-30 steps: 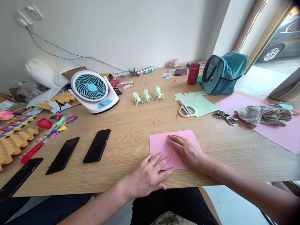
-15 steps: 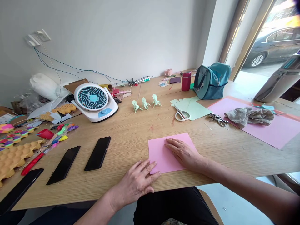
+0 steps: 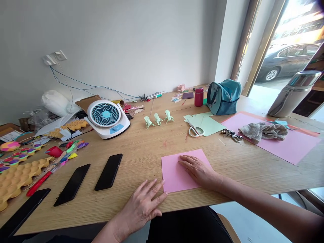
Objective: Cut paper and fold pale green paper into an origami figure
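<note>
My feed shows matt pink paper, a bench of grained wood, a fan in white plastic, rough grey cloth, and a shiny metal flask cap.

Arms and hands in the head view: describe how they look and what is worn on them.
The left hand and right hand are ungloved, each with five slender fingers. A finger of the left hand seems to wear a thin ring. The left forearm and right forearm are sleeveless as far as they show.
</note>
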Available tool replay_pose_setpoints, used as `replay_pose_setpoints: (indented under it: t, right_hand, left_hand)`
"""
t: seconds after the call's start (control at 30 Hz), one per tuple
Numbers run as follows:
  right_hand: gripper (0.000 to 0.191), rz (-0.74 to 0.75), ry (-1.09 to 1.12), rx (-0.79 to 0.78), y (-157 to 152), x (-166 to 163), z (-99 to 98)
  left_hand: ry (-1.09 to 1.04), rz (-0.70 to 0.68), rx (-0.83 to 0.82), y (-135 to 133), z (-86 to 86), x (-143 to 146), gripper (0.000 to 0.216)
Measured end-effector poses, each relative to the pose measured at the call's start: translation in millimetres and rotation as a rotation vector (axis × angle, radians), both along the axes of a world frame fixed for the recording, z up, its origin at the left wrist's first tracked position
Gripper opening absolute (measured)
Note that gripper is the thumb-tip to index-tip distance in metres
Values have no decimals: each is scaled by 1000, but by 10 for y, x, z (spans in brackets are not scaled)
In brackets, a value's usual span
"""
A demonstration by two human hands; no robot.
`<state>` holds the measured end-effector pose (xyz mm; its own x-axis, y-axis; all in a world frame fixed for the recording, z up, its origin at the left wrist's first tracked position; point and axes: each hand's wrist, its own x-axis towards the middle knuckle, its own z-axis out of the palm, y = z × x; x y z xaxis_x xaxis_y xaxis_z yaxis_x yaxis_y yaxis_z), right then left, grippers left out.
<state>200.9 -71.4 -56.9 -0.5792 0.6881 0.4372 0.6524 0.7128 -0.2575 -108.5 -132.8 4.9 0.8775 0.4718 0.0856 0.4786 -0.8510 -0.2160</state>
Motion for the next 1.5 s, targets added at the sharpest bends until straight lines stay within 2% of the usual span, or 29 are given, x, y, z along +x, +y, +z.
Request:
replay_pose_setpoints:
  t: [0.2,0.37,0.57,0.67,0.73,0.8,0.87,0.97,1.03,1.1,1.27,1.5]
  right_hand:
    - [39,1,-17,-3,-18,5,63]
    - [39,6,-17,1,-13,7,54]
    - [40,-17,-19,-7,1,6,11]
    - [40,-21,12,-34,-10,-7,22]
    - [42,-21,30,-63,-25,-19,56]
    - [45,-34,44,-85,-27,-19,111]
    - [45,-66,46,-95,3,9,174]
    - [39,-167,22,-99,127,126,253]
    - [34,-262,-7,-105,242,236,281]
    - [30,-352,-46,-119,345,338,297]
    - [26,-473,-146,-184,450,412,372]
    - [23,-568,-241,-356,418,366,523]
  left_hand:
    - [-30,69,20,-109,-128,-47,65]
    - [-65,94,51,-165,-190,-82,63]
    - [-141,105,-35,-193,-98,-117,55]
    - [-210,164,-115,-183,-6,-38,37]
    - [-292,230,-166,-112,32,79,26]
    - [-342,259,-212,38,38,237,26]
    - [-318,285,-238,267,14,411,39]
    - [-231,348,-295,672,-63,634,74]
    - [-214,406,-320,897,-134,723,78]
    - [-243,404,-277,1041,-212,762,73]
    - [-361,337,-171,1109,-339,752,55]
    - [-371,274,-147,1119,-291,778,48]
